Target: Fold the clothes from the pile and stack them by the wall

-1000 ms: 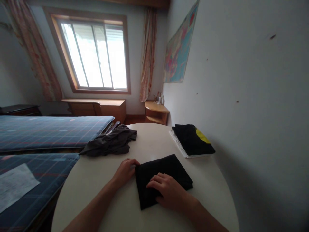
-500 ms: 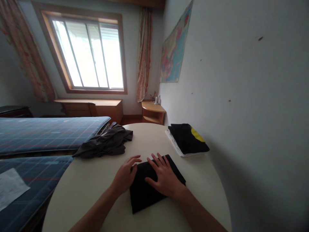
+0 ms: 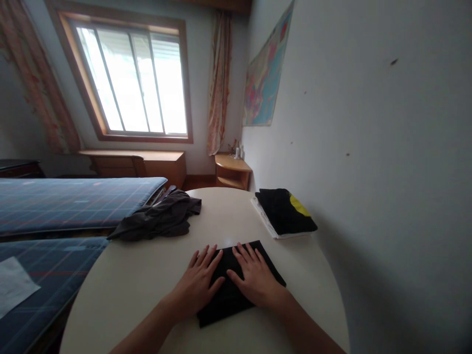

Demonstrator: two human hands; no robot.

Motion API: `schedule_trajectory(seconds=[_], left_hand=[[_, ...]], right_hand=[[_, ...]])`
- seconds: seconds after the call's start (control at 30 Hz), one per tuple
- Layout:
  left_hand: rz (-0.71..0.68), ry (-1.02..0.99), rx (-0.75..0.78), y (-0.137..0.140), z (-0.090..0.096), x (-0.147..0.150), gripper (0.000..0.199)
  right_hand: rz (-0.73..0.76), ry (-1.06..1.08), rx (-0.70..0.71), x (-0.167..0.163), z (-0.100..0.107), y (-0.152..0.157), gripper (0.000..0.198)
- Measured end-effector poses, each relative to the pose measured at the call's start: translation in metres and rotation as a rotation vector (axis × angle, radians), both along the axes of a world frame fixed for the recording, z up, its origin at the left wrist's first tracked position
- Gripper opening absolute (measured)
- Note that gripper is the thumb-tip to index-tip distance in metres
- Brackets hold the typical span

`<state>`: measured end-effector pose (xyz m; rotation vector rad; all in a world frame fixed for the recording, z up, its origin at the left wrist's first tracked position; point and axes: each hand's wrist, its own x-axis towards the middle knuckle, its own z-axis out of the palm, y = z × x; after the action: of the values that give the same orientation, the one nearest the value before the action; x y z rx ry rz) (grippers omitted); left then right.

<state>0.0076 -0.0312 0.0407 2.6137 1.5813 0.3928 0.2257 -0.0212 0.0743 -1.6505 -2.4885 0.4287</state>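
Observation:
A folded black piece of cloth [image 3: 224,300], probably a garment, lies flat on the round white table [image 3: 121,290] in front of me. My left hand [image 3: 199,280] rests palm down over its left side, fingers spread. On its right part lies my right hand [image 3: 254,275], also flat with the fingers apart. Both hands press on the cloth without gripping it, and they hide much of its surface. Farther back on the right is a folded stack of clothes [image 3: 283,211], black with a yellow patch on top and white beneath.
A crumpled dark grey garment [image 3: 158,219] lies on the table's left edge, reaching toward the beds. Two blue plaid mattresses [image 3: 73,204] stand on the left, a sheet of paper [image 3: 14,285] on the nearer one. The wall [image 3: 387,206] runs close along the right.
My left hand has come down from a curled pose at the cloth's left edge to lie flat on it. The right hand has shifted slightly and stays flat.

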Motion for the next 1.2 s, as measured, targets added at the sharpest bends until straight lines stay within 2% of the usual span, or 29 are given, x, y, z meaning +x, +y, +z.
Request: schedule_trajectory(seconds=[0.13, 0.23, 0.3, 0.47, 0.63, 0.73, 0.87, 1.03, 1.13, 1.2], left_hand=[[-0.145, -0.064, -0.003, -0.01, 0.019, 0.004, 0.057], [-0.305, -0.073, -0.068, -0.021, 0.031, 0.007, 0.071], [-0.364, -0.053, -0.094, -0.025, 0.033, 0.008, 0.08], [-0.392, -0.032, -0.115, -0.027, 0.033, 0.009, 0.08], [-0.41, -0.025, -0.083, -0.025, 0.04, 0.005, 0.077], [-0.375, -0.026, 0.022, -0.02, 0.038, -0.003, 0.072], [-0.238, -0.023, 0.135, -0.008, 0.032, -0.012, 0.063], [-0.069, -0.025, 0.093, -0.01, 0.032, -0.006, 0.05], [0.01, -0.082, 0.051, -0.018, 0.032, 0.002, 0.039], [0.044, -0.106, 0.041, -0.022, 0.03, 0.006, 0.042]], right_hand=[[0.024, 0.039, 0.022, 0.004, 0.003, 0.003, 0.065], [-0.034, 0.066, 0.072, 0.01, 0.003, 0.007, 0.058], [-0.069, 0.039, 0.086, 0.015, -0.001, 0.01, 0.056], [-0.087, -0.002, 0.134, 0.019, -0.011, 0.011, 0.056], [-0.207, 0.008, 0.288, 0.024, 0.004, 0.009, 0.041], [-0.262, 0.017, 0.273, 0.033, 0.012, 0.012, 0.036], [-0.271, 0.071, 0.182, 0.04, 0.014, 0.015, 0.04], [-0.341, 0.089, 0.075, 0.034, 0.016, 0.012, 0.049], [-0.372, 0.105, 0.029, 0.031, 0.015, 0.011, 0.046], [-0.366, 0.122, 0.04, 0.031, 0.012, 0.013, 0.043]])
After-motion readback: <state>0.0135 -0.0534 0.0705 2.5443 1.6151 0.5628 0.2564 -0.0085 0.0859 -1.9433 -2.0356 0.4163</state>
